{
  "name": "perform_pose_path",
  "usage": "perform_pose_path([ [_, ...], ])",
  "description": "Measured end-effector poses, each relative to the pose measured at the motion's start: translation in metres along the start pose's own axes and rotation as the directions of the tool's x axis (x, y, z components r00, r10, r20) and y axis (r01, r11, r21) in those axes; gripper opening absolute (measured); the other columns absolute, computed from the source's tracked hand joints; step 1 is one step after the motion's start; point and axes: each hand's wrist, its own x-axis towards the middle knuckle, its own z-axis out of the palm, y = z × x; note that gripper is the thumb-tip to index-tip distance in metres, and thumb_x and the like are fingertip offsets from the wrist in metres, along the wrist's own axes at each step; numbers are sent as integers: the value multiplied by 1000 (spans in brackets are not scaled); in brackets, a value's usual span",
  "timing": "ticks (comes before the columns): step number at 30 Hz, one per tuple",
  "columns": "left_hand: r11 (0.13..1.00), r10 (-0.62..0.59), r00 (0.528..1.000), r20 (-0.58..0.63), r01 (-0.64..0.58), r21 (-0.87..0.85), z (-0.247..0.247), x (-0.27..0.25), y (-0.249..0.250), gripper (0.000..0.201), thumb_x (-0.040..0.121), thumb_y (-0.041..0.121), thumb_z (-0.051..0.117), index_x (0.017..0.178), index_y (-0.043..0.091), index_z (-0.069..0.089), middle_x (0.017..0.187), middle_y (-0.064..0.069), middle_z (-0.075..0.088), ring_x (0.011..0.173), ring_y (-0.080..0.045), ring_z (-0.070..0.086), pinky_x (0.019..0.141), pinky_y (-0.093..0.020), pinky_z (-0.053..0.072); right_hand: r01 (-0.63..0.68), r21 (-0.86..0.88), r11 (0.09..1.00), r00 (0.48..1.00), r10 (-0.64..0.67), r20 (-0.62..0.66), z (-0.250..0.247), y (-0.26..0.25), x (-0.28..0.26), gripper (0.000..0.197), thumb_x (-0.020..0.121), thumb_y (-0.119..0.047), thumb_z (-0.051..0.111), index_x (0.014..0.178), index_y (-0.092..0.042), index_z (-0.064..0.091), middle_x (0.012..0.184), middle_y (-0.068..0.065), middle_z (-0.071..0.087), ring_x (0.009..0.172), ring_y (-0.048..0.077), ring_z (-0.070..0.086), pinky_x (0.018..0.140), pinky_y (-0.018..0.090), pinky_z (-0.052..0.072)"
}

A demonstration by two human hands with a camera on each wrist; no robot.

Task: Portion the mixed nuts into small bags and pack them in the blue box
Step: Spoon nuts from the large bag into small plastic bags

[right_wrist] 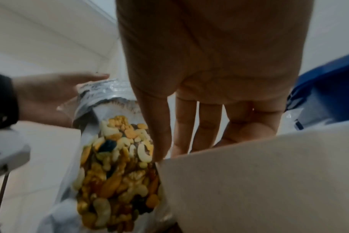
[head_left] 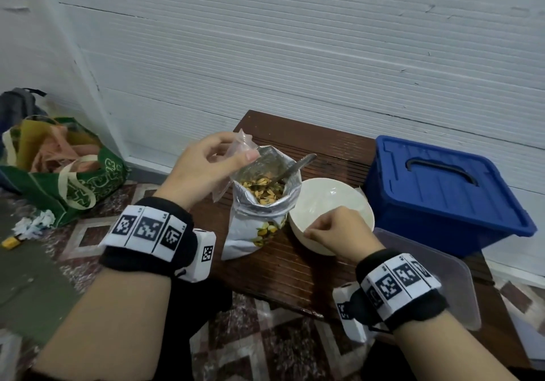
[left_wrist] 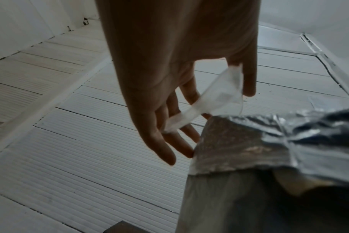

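An open foil bag of mixed nuts (head_left: 262, 194) stands on the dark wooden table (head_left: 295, 268), with a metal spoon (head_left: 295, 168) stuck in the nuts. Just left of its mouth, my left hand (head_left: 236, 152) pinches a small clear bag (head_left: 240, 143) between thumb and fingers; the left wrist view shows that clear bag (left_wrist: 215, 100) above the foil edge (left_wrist: 249, 141). My right hand (head_left: 321, 228) hangs over the near rim of a white bowl (head_left: 348, 200), fingers relaxed and holding nothing; its thumb touches the bowl's rim (right_wrist: 249, 173). The blue box (head_left: 442, 186), lid on, stands to the right.
A clear plastic lid (head_left: 442, 280) lies at the table's right front corner, under my right wrist. A green shopping bag (head_left: 73, 174) and paper scraps sit on the tiled floor to the left. A white ribbed wall runs close behind the table.
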Motion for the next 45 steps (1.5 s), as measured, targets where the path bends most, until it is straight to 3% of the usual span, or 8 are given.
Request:
perform_pose_path([
  [9, 999, 33, 999, -15, -34, -28, 6, 1, -1, 38, 71, 48, 72, 106, 35, 68, 107, 13, 69, 101, -9, 64, 83, -27, 50, 114, -113, 987, 992, -107, 66, -2, -4, -9, 12, 81, -26, 71, 79, -16, 77, 85, 0, 73, 85, 15, 63, 79, 27, 49],
  [16, 999, 28, 1000, 7, -28, -23, 5, 3, -7, 50, 69, 51, 78, 114, 34, 67, 110, 10, 70, 100, -13, 67, 93, -40, 53, 130, -182, 975, 988, -113, 103, -6, -15, -12, 28, 80, -40, 73, 96, -18, 72, 91, -5, 64, 90, 12, 57, 79, 27, 46],
  [20, 999, 23, 999, -27, -24, -33, 0, 4, -9, 53, 68, 49, 76, 119, 36, 66, 114, 12, 69, 101, -7, 66, 91, -29, 50, 131, 130, 983, 978, -107, -179, -29, -30, -12, 52, 75, -52, 73, 118, -23, 61, 89, -8, 64, 82, 1, 56, 65, 14, 40],
  [25, 999, 46, 998, -46, -46, -7, -4, 4, -8, 45, 69, 44, 77, 112, 38, 65, 106, 17, 66, 91, 10, 62, 77, -8, 47, 238, 421, 875, 948, -114, -298, -36, -44, -1, 59, 79, -41, 74, 131, -24, 52, 90, -3, 66, 89, 4, 59, 76, 18, 43],
  [29, 998, 50, 998, -27, -49, 36, -2, 5, -9, 34, 71, 39, 78, 100, 40, 61, 99, 20, 61, 79, 22, 56, 62, 2, 41, 398, 279, 874, 863, -254, -436, -28, -55, 12, 16, 90, -30, 63, 104, -26, 70, 91, -3, 66, 86, 6, 56, 83, 16, 43],
  [32, 998, 52, 998, -20, -51, 42, -2, 5, -8, 29, 70, 38, 79, 92, 40, 60, 98, 20, 62, 78, 20, 57, 63, 1, 41, 471, 137, 871, 789, -346, -508, -24, -62, 13, 17, 94, -23, 58, 88, -16, 73, 93, -2, 68, 81, 0, 53, 73, 2, 34],
  [37, 998, 48, 999, 1, -48, 28, -2, 4, -8, 34, 60, 44, 78, 90, 37, 63, 95, 20, 64, 78, 20, 59, 66, -1, 44, 531, -100, 841, 631, -472, -616, -28, -67, 6, 23, 96, -24, 52, 89, -12, 71, 86, 0, 69, 86, 16, 57, 78, 23, 37],
  [45, 997, 20, 1000, -16, -19, 70, -2, 7, -13, 45, 59, 48, 81, 99, 30, 70, 99, 13, 71, 93, 5, 65, 80, -13, 48, 381, 256, 888, 796, -175, -580, -13, -66, 15, 26, 98, -24, 50, 81, -18, 70, 77, 0, 70, 78, 15, 65, 74, 25, 45],
])
